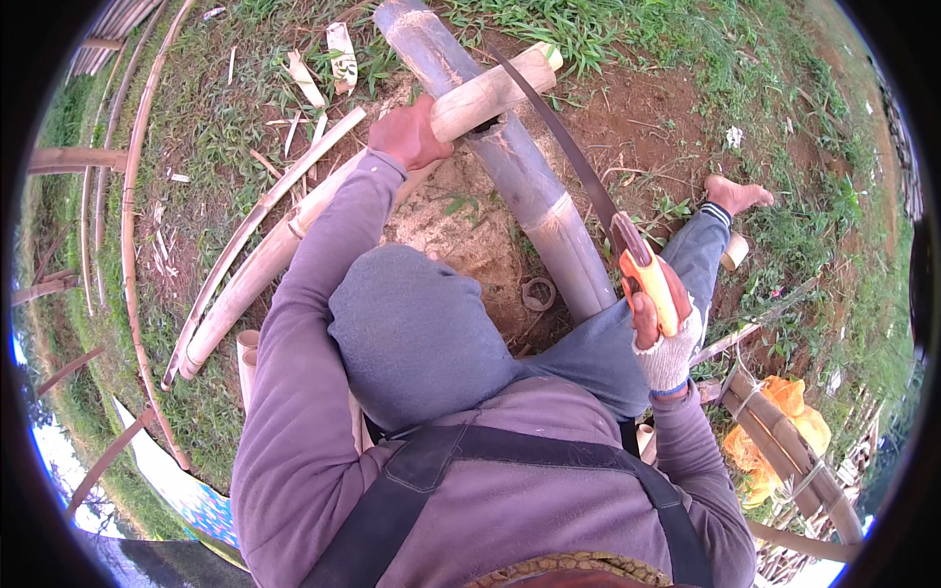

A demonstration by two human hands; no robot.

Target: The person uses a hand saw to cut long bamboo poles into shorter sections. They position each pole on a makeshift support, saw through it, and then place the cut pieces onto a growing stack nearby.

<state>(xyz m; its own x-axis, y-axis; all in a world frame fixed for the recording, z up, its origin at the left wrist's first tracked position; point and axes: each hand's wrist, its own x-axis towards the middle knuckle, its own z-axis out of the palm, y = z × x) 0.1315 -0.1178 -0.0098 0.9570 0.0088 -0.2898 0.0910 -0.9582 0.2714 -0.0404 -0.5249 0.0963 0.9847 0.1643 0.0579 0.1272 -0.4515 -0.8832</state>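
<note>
A pale bamboo pole (323, 191) lies slantwise over a thick grey bamboo log (529, 186), which has a dark notch below the crossing. My bare left hand (412, 134) is closed around the pole just left of the log. In a knitted white glove, my right hand (665, 309) grips the orange handle of a curved handsaw (578, 162). The saw's long dark blade reaches up and left, its far part crossing the pole near the cut end. Whether the teeth touch the bamboo I cannot tell.
Sawdust (451, 235) covers soil beside the log, with a bamboo ring (537, 293) near it. A split bamboo strip (260, 211) lies left of the pole. My bare foot (740, 193) is at right. Tied bamboo (784, 446) and an orange net bag (806, 423) sit lower right.
</note>
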